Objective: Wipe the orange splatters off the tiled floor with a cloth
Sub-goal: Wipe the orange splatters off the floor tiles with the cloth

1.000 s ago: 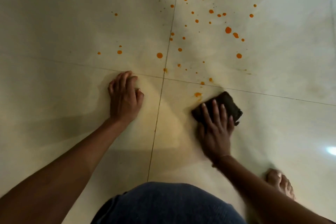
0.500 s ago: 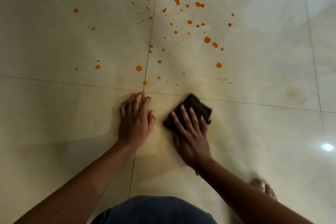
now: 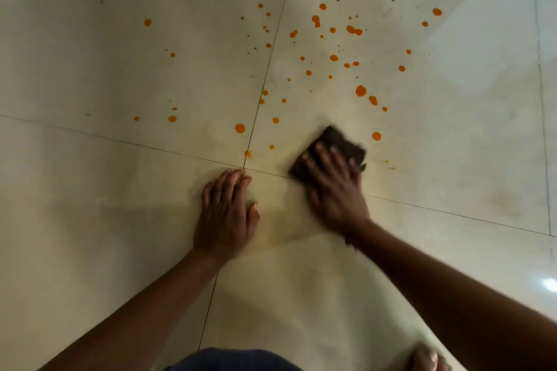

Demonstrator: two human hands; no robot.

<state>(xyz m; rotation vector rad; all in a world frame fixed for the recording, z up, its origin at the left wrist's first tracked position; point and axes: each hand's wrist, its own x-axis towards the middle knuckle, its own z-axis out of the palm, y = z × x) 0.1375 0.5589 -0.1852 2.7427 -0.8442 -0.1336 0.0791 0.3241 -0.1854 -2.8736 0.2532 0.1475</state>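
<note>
While the left hand point(image 3: 226, 214) lies palm-down on the tiled floor point(image 3: 90, 220), fingers straight and close together and gripping nothing, its fingertips reach the crossing of the grout lines point(image 3: 244, 166). Its forearm runs back toward the lower left corner. The right hand point(image 3: 334, 193) is just beside it, a little farther forward, and presses flat on a dark folded cloth point(image 3: 334, 141); its fingers are spread and extended over the near half of the cloth rather than curled round it, and the hand is motion-blurred. The right forearm stretches back to the lower right.

The cloth sits under and just ahead of the right fingertips, its far corner pointing away from the person. The orange splatters point(image 3: 360, 90) lie scattered beyond both hands; one drop is close to the right of the cloth, and a few small ones sit between the left fingertips and the cloth. Behind the right arm a bare foot point(image 3: 428, 360) shows, blurred, and between the forearms a patch of blue garment point(image 3: 232, 360).
</note>
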